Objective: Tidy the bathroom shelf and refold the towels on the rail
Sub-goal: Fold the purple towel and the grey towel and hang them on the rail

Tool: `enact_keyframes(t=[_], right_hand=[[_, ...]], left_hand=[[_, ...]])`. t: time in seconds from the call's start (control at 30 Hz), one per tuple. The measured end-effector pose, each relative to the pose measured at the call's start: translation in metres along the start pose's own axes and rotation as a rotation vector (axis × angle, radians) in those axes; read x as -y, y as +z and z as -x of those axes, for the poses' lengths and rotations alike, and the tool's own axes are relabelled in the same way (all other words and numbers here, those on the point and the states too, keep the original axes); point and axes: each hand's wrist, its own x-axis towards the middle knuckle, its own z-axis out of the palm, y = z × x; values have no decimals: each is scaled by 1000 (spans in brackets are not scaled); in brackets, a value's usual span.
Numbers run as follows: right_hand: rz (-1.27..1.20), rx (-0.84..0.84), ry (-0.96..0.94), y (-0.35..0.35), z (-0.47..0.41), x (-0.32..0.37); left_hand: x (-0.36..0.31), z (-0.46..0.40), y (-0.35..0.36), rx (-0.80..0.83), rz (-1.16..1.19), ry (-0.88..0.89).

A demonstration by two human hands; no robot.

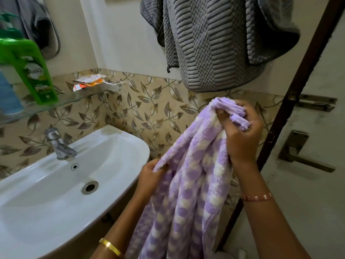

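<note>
Gripping a bunched corner of a lilac-and-white checked towel (188, 184), the right hand (240, 135) is raised in front of the wall tiles, its fingers (224, 116) curled tight around the fluffy fabric with a tuft poking out above the fist. Lower and to the left, the left hand (149, 174) pinches the towel's edge between thumb and fingers, so the cloth slopes up from one hand to the other and hangs down in loose folds between the forearms. A thin copper-coloured bracelet (257, 197) sits on the right wrist and a gold bangle (110, 246) on the left. Above the hands, a grey ribbed towel (211, 43) hangs bunched against the white wall, with its rail hidden. To the left is a white sink (56, 184) with a metal tap (59, 144). Above the sink, a glass shelf (78, 99) carries a green bottle (31, 70), a blue container (9, 94) at the frame's edge, and some crumpled sachets (89, 82). A door (308, 146) with a metal lever handle (302, 156) stands at the right.
</note>
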Motion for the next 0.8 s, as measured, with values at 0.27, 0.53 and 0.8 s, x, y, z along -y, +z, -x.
enact_keyframes(t=[0.27,0.53,0.8], right_hand=[[42,701,173,7,26,-6],[95,555,240,16,28,-3],[6,-57,78,-10,-19,11]], left_hand=[[-94,-14,-7,154,-33,396],[-104,-16,6,258,12,471],[-23,2,4,257,-128,191]])
